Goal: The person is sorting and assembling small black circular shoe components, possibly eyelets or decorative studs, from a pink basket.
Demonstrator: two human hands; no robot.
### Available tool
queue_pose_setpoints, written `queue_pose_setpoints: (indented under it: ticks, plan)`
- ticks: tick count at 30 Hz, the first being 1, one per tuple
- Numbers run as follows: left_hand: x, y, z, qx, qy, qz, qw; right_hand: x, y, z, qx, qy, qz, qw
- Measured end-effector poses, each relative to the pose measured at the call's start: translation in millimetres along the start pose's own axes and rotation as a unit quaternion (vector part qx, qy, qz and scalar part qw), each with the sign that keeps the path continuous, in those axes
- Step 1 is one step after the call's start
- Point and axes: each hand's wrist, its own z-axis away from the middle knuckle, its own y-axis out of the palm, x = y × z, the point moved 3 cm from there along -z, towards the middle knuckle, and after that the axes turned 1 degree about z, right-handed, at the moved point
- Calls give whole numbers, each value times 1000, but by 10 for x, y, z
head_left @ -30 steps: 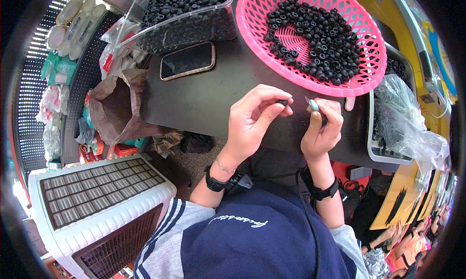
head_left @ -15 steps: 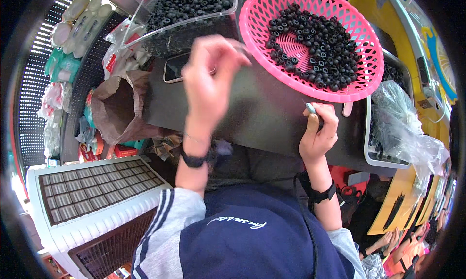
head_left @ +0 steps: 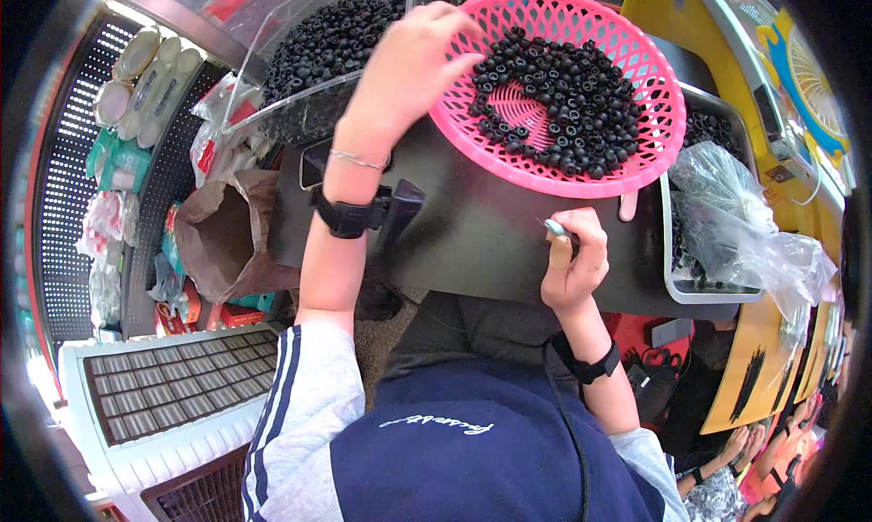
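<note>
My left hand (head_left: pixel 409 73) reaches over the left rim of a pink plastic basket (head_left: pixel 570 188), beside a clear bin (head_left: pixel 309 95). Its fingers and thumb are apart, with nothing visible between them; the fingertips partly overlap the basket's lattice. Small black ring-like parts (head_left: pixel 590 113) lie in the basket, and more (head_left: pixel 322 45) fill the clear bin. In front of the basket my right hand (head_left: pixel 577 259) is closed, pinching a small pale-blue tool (head_left: pixel 553 227) with a thin point between thumb and forefinger. The rest of the tool is hidden by the hand.
A flat pinkish stick (head_left: pixel 628 206) lies under the basket's front edge. At the right is a grey tray (head_left: pixel 674 281) with a clear plastic bag (head_left: pixel 727 204) over it. A brown paper bag (head_left: pixel 218 241) stands left; another person's hands (head_left: pixel 745 445) show lower right.
My left hand has moved up and forward, from above the table to the basket's left rim. My right hand keeps its pinch on the small tool. The view has shifted slightly.
</note>
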Motion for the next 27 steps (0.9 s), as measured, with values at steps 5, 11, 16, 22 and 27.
queue_pose_setpoints:
  ticks: [5,11,16,22,27]
  plan:
    - [-407,419,-52,146,30,121,981,9,-1,7,-2,-13,-4,1000]
    - [-618,947,-26,256,63,153,952,-5,-11,17,0,-15,-3,1000]
    - [-523,1037,-40,269,48,127,954,18,-2,-28,0,-32,3,999]
    - [-459,1033,-19,308,2,101,946,-27,-12,27,-4,0,-10,1000]
    - [-624,481,-57,91,-38,200,975,-33,-15,32,-22,-8,-6,1000]
